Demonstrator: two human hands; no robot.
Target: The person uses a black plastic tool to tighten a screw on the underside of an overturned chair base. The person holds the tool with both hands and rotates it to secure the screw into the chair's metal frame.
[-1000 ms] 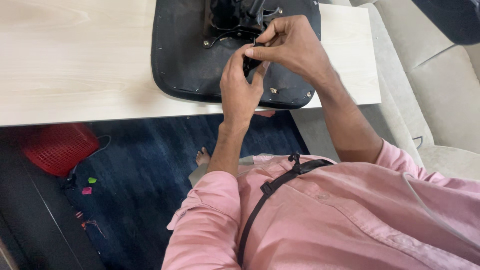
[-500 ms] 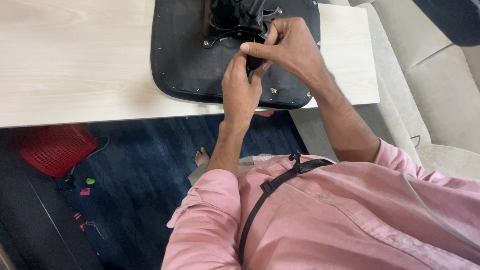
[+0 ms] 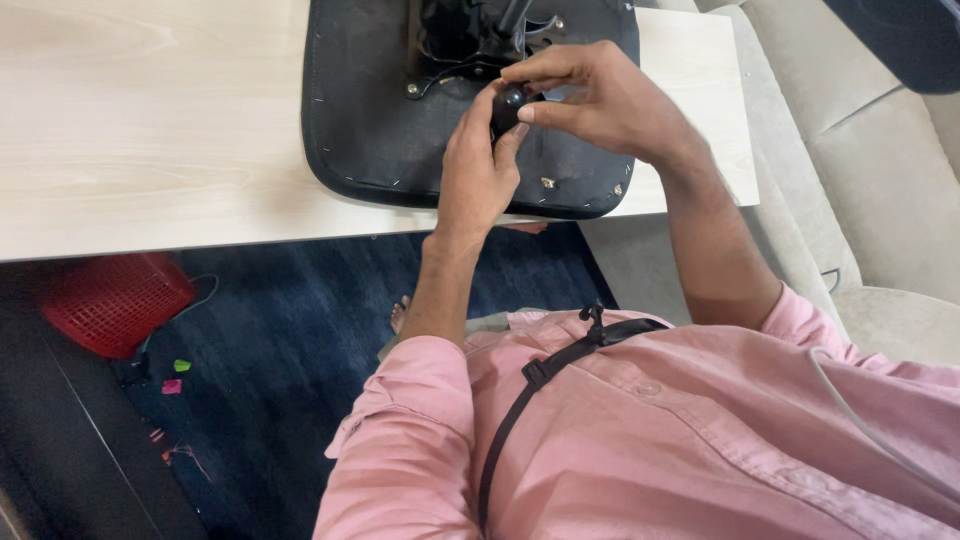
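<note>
Both hands meet over an upturned black chair seat (image 3: 380, 130) that lies on a pale wooden table (image 3: 150, 130), its edge at 6 o'clock hanging slightly over the table's front. The left hand (image 3: 478, 175) reaches up from 6 o'clock and curls around a small round black knob (image 3: 512, 102); the right hand (image 3: 600, 100) comes in from 3 o'clock, thumb and forefinger pinched on the same knob. Each grip is closed tight on it, with no gap showing. The knob sits just at 6 o'clock of the black metal bracket (image 3: 470, 40) fixed at the seat's middle.

As a judgement: the knob is small and smooth, so a slip could drop it to the dark blue floor (image 3: 280, 340), near the red basket (image 3: 115, 300) at 8 o'clock. Pressing hard might also slide the overhanging seat toward the person's lap.
</note>
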